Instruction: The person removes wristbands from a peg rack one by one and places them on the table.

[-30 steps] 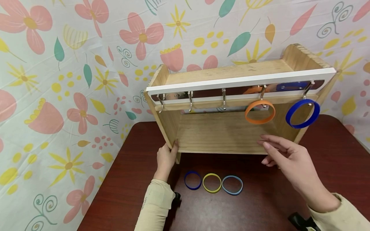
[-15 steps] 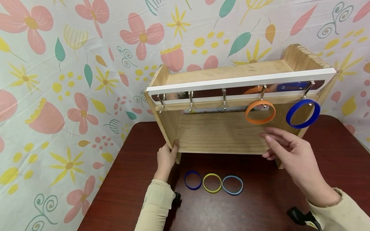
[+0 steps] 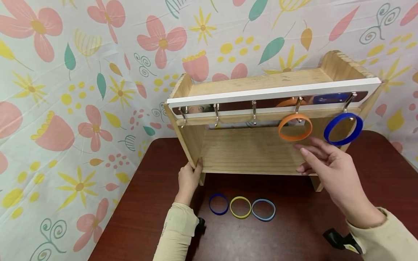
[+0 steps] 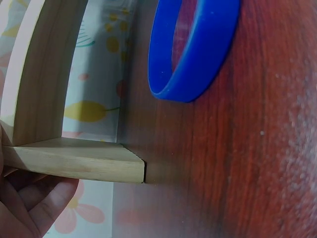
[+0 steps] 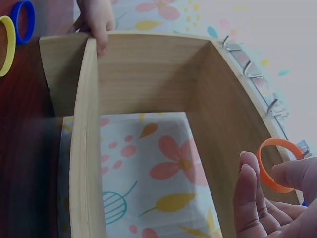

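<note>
Wooden rack (image 3: 248,156): left hand (image 3: 188,179) grips its lower left end. Right hand (image 3: 336,172), empty, thumb and fingertips apart, has risen nearer rack's orange band (image 3: 290,137); contact unclear. Blue band (image 3: 359,127) hangs there too; navy band (image 4: 208,59), yellow band (image 3: 241,217), pale-blue band (image 3: 265,220) lie unhung before rack.

The shelf unit (image 3: 248,152) stands on the table (image 3: 137,203) before the cloth (image 3: 114,54); its two rightmost hooks (image 3: 298,104) each bear a wristband (image 3: 294,138). Three loose wristbands (image 3: 241,217) lie in a row in front. The left hand (image 3: 188,181) is at the unit's lower left, the right hand (image 3: 337,175) just below the hooks, contact with either wristband unclear.
</note>
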`<action>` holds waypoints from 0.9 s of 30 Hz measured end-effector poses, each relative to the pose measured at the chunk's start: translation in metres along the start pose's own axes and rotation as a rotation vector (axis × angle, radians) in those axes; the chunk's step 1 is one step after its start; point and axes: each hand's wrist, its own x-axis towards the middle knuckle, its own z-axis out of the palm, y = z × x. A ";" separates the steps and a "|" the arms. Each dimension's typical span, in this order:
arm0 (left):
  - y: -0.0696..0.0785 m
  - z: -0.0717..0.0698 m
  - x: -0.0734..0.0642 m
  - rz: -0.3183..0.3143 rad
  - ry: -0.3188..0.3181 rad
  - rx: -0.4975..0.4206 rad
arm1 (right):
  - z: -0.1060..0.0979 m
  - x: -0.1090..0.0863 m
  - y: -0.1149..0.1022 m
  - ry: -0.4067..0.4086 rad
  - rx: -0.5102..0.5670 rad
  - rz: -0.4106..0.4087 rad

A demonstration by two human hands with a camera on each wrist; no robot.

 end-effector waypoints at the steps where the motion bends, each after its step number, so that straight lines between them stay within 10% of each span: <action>1: 0.000 0.000 0.000 -0.002 0.001 0.001 | 0.001 0.001 0.000 -0.002 0.015 -0.001; 27: 0.000 0.001 0.000 -0.009 0.001 0.020 | 0.018 0.001 -0.010 0.034 0.237 -0.092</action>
